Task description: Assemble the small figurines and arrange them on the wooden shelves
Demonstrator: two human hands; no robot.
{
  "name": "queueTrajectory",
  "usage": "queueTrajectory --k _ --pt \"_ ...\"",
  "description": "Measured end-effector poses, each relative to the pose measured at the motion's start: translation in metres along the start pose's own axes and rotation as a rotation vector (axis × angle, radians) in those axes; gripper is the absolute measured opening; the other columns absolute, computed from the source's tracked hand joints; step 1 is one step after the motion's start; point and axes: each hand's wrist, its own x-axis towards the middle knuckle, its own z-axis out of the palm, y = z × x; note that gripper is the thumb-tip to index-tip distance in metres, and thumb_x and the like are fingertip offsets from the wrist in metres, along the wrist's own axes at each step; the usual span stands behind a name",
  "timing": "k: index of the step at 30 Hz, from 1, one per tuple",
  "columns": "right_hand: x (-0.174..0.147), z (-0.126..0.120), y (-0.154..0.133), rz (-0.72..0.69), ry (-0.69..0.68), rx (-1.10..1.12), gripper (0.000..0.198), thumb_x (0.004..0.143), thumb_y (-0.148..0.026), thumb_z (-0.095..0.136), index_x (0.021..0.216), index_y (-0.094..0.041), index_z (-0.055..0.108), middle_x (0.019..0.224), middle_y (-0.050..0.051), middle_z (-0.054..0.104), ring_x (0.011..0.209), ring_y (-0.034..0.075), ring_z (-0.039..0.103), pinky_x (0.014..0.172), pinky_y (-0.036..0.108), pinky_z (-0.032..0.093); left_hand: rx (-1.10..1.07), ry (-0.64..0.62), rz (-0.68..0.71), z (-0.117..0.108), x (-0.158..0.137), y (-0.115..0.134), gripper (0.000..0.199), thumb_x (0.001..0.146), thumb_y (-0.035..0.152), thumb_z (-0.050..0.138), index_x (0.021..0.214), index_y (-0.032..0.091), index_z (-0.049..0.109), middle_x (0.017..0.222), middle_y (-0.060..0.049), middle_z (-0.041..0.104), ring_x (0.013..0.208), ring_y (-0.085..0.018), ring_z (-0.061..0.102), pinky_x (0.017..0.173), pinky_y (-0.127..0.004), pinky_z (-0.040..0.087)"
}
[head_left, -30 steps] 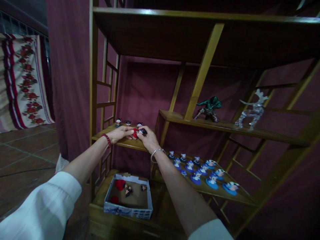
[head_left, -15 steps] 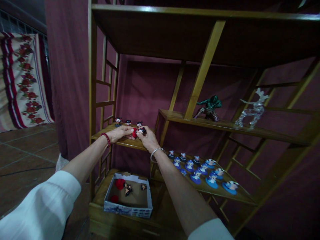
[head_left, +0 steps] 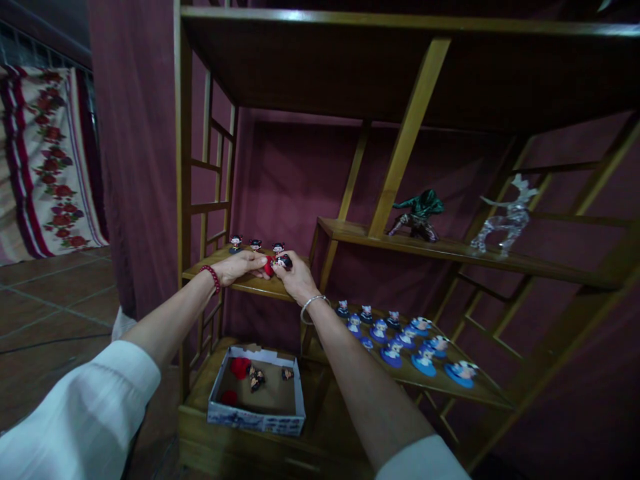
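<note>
Between my hands is a small black-haired figurine (head_left: 283, 261), lying on its side with a round red base (head_left: 269, 267) at its lower end. My left hand (head_left: 240, 267) pinches the red base, and my right hand (head_left: 299, 280) is closed around the figurine's head end. I cannot tell whether figurine and base are joined. Just behind my hands, three similar figurines (head_left: 236, 243) stand in a row on the small left shelf (head_left: 260, 287). Below, an open cardboard box (head_left: 255, 424) contains loose dark figurines (head_left: 257, 379) and red bases (head_left: 241, 368).
Several blue and white figurines (head_left: 391, 353) stand on the lower right shelf, close to my right forearm. A green-cloaked figure (head_left: 423, 212) and a clear deer-like statue (head_left: 505, 220) occupy the shelf above. A wooden post (head_left: 410, 140) slants up from that shelf.
Both hands stay in almost the same place, still holding the figurine and its red base. The view has shifted very slightly.
</note>
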Motion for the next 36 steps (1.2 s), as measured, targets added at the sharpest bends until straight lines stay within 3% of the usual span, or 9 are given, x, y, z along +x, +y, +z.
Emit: queueTrajectory --k 26,36 --pt "-0.002 -0.003 -0.01 -0.035 -0.039 0.094 0.016 0.067 -0.023 0.047 0.083 -0.021 0.05 0.073 -0.003 0.052 0.064 0.011 0.048 0.064 0.024 0.041 -0.015 0.054 -0.033 0.001 0.001 -0.002 0.043 0.068 0.052 0.055 0.073 0.009 0.06 0.065 -0.007 0.064 0.063 -0.014 0.057 0.064 -0.025 0.041" --pt "-0.002 -0.004 -0.009 -0.011 -0.041 0.057 0.017 0.067 -0.024 0.048 0.083 -0.021 0.052 0.068 -0.004 0.052 0.062 0.011 0.047 0.062 0.024 0.041 0.005 0.003 0.02 0.001 -0.001 0.001 0.041 0.068 0.042 0.06 0.095 0.011 0.06 0.079 -0.007 0.064 0.071 -0.013 0.057 0.065 -0.023 0.04"
